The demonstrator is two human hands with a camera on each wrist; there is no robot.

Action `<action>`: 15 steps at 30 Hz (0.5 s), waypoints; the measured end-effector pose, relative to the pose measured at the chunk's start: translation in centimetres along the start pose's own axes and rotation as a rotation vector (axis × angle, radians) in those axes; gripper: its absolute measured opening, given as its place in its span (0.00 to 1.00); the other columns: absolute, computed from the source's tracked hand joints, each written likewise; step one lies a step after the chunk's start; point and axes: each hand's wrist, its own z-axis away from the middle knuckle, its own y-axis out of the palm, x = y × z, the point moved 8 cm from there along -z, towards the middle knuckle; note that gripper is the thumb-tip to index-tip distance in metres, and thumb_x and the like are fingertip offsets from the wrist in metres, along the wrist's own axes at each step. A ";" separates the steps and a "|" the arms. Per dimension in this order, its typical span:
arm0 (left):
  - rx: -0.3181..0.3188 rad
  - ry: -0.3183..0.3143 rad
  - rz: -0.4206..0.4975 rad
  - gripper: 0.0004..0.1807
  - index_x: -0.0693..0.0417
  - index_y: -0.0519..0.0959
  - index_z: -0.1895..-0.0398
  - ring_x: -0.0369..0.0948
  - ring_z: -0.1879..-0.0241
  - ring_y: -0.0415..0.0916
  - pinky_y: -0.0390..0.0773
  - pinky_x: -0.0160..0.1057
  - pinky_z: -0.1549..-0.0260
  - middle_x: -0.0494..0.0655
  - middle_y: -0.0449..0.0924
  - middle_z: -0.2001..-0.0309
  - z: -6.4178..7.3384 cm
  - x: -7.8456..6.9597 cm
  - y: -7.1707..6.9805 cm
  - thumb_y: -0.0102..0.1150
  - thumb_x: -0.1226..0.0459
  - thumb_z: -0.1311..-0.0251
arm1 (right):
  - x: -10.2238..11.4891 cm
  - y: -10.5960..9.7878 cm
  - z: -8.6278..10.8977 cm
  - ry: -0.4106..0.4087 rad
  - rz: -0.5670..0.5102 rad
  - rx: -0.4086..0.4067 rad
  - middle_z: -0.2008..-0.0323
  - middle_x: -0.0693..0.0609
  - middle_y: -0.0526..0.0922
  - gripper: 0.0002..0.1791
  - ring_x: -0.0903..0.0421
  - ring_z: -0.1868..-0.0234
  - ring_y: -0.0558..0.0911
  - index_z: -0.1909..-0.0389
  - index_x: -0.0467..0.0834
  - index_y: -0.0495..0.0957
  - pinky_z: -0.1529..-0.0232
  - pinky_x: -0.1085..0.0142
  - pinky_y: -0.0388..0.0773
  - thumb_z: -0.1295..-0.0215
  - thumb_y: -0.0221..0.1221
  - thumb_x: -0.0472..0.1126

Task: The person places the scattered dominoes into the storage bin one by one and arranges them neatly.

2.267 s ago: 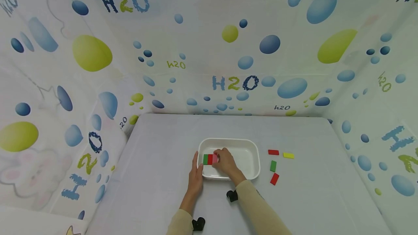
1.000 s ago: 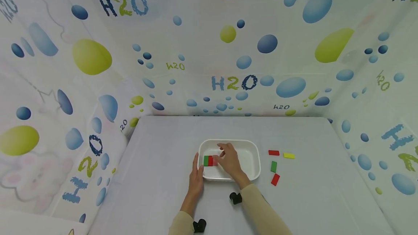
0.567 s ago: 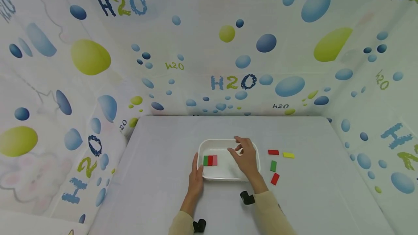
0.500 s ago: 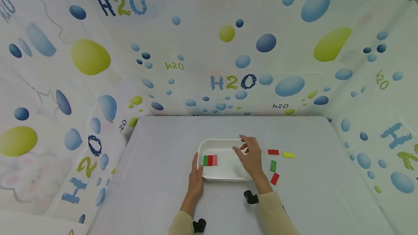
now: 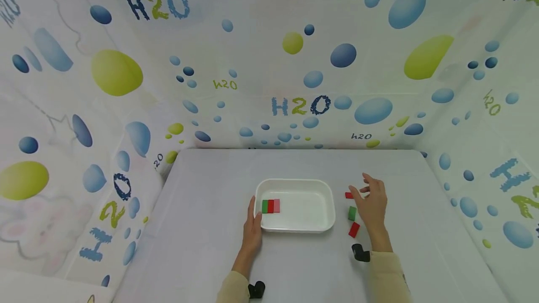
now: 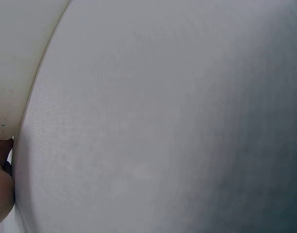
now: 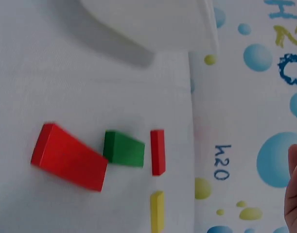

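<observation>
My left hand [image 5: 251, 233] grips the left rim of a shallow white tray [image 5: 327, 223], fingers along the outside and thumb at the rim. Inside the tray, a green block [image 5: 265, 206], a red block [image 5: 271, 206] and a pink block [image 5: 276, 206] lie side by side in a row. My right hand [image 5: 372, 202] hovers, fingers loosely bent and holding nothing, right of the tray. It hides a yellow block [image 7: 157, 212] from the head view. Nearby lie a red block [image 7: 158, 152], a green block [image 7: 124, 148] and a larger-looking red block [image 7: 69, 158].
A white cloth [image 5: 210, 191] covers the table. Patterned sheets [image 5: 252, 60] with blue and lime dots hang behind and at both sides. Black wrist mounts [image 5: 361, 253] stick out from both sleeves.
My right hand has let go of the pink block, left it beside the red one, and moved right, out of the tray to over the loose blocks. The left hand stays at the rim.
</observation>
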 end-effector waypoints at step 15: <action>0.014 -0.028 -0.041 0.30 0.34 0.47 0.22 0.53 0.24 0.49 0.51 0.64 0.29 0.49 0.52 0.23 -0.1 0.4 0.0 0.38 0.57 0.24 | -9.6 -0.3 0.2 0.485 0.199 0.283 0.41 0.28 0.63 0.42 0.33 0.45 0.73 0.29 0.31 0.55 0.45 0.42 0.74 0.38 0.64 0.45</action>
